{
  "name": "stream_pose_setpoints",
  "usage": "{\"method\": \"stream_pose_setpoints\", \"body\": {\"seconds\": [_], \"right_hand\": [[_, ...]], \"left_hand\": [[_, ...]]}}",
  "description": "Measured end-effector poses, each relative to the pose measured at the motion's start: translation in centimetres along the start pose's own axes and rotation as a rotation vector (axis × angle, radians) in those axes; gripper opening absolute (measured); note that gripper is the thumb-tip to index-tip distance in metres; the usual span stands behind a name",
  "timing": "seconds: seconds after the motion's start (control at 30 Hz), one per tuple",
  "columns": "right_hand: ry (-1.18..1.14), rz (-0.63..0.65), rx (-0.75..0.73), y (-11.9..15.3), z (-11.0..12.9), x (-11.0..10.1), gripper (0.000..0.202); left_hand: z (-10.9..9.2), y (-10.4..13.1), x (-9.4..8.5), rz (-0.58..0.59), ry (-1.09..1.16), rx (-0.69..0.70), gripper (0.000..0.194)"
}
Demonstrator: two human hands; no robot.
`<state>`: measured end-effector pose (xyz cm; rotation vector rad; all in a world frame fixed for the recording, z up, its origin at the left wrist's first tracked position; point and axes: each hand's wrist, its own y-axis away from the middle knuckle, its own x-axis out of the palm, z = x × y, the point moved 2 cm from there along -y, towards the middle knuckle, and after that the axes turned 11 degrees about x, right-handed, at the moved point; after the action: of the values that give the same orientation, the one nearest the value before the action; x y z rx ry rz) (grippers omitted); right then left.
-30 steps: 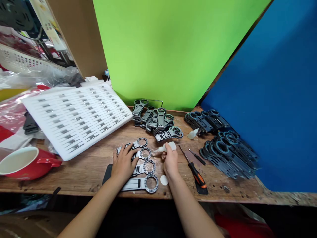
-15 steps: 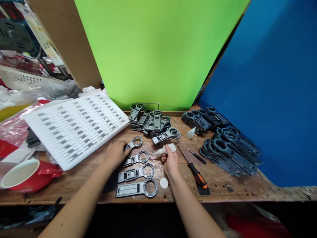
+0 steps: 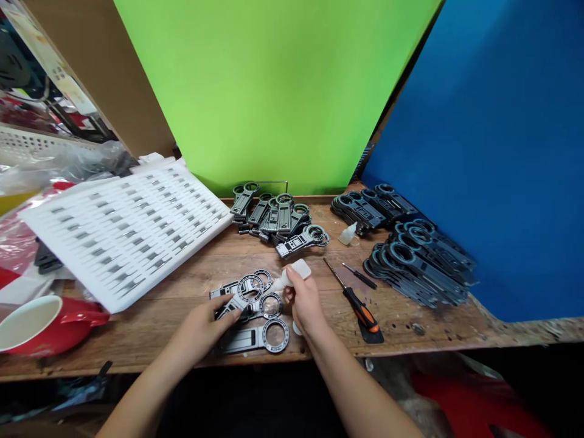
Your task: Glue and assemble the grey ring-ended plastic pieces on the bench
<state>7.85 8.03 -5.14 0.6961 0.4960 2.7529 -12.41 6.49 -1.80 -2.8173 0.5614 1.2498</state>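
My left hand [image 3: 205, 325] pinches a grey plastic bracket with a ring end [image 3: 250, 288] between thumb and fingers, tilted above the others on the bench. Beneath and beside it lie more such parts: one behind [image 3: 219, 292], one partly covered whose ring [image 3: 272, 305] shows, and a plain one [image 3: 241, 342] nearest the front edge. Wrapped in my right hand [image 3: 306, 301] is a small white squeeze bottle [image 3: 300, 269], its narrow tip pointing left, close to the held bracket's ring. A white disc [image 3: 297, 328] is half hidden by my right wrist.
Behind lies a pile of similar grey brackets [image 3: 283, 213]; at right are stacks of dark ones [image 3: 415, 261]. A screwdriver [image 3: 360, 308], a thinner one [image 3: 360, 277] and another small bottle [image 3: 348, 234] lie right. A white slotted tray [image 3: 123, 231] and red mug [image 3: 68, 328] stand left.
My left hand has lifted the rearmost bracket of the row and brought it forward over the others. My right hand keeps the bottle, its tip now beside that bracket's ring. The view shifted slightly.
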Motion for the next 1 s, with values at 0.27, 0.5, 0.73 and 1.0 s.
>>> {"method": "stream_pose_setpoints", "body": {"seconds": [0.27, 0.5, 0.73, 1.0], "right_hand": [[0.330, 0.111, -0.172, 2.7, 0.6, 1.3, 0.022], [0.456, 0.141, -0.254, 3.6, 0.7, 1.5, 0.020], [0.571, 0.112, -0.311, 3.7, 0.3, 1.2, 0.022], [0.609, 0.120, -0.320, 3.7, 0.3, 1.3, 0.022]], "left_hand": [[-1.3, 1.4, 1.1, 0.086, 0.179, 0.065, 0.047], [-1.4, 1.8, 1.3, 0.091, 0.150, 0.055, 0.046], [-1.7, 2.0, 1.4, 0.081, 0.143, 0.065, 0.044], [-1.9, 2.0, 1.4, 0.077, 0.120, 0.061, 0.044]]}}
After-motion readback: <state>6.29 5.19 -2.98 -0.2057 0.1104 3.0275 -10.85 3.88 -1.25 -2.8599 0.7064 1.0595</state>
